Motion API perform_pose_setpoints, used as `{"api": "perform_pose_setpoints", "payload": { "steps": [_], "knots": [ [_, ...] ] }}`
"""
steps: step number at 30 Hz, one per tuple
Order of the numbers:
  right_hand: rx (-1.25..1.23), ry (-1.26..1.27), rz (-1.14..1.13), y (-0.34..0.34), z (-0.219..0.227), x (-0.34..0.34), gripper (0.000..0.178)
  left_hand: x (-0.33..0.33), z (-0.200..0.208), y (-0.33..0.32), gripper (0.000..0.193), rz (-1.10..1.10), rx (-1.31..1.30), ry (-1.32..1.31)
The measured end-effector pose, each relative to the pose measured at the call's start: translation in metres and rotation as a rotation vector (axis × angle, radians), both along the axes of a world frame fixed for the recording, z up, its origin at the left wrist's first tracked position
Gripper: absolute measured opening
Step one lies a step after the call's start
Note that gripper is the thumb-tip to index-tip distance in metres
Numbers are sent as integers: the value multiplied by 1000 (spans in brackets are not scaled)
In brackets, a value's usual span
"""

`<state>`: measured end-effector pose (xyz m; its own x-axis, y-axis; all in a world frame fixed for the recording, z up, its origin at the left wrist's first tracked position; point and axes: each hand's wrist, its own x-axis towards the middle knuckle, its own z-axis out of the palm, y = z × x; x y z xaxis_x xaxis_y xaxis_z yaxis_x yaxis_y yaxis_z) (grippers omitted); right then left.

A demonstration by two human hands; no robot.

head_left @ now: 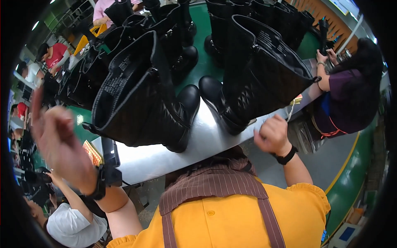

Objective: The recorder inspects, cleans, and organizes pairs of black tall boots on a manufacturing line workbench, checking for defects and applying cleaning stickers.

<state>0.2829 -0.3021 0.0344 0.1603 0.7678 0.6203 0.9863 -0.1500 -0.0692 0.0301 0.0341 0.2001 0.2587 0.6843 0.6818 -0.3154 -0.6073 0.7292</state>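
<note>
Two tall black boots stand side by side on a shiny metal work surface (pixel 140 165), toes turned toward each other. The left boot (pixel 144 107) and the right boot (pixel 258 82) both gape at the top, with pale print on their linings. My left hand (pixel 62 140) is raised left of the left boot, blurred, one finger stretched upward; I see nothing in it. Below the right boot's shaft hovers my right hand (pixel 273 134), its fingers curled together. Whatever it may hold is hidden. A pale twisted cord (pixel 291 110) hangs just beyond it.
More black boots (pixel 182 60) crowd the green surface (pixel 200 25) behind. A dark tray-like object (pixel 110 152) and an orange patterned piece (pixel 92 153) lie at left. One co-worker (pixel 347 91) handles a dark item at right; another in white (pixel 76 221) is at lower left.
</note>
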Motion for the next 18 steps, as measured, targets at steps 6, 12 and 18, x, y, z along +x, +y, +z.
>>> {"api": "perform_pose_setpoints", "payload": {
  "steps": [6,12,18],
  "knots": [
    [-246,233,-315,-12,-60,48,15,-15,-11,-84,37,-538,322,-146],
    [-230,239,-432,-12,-44,83,20,54,-12,-126,45,-658,596,277],
    [-165,185,-115,-12,-25,80,42,116,-21,-133,55,-491,615,312]
  ]
}}
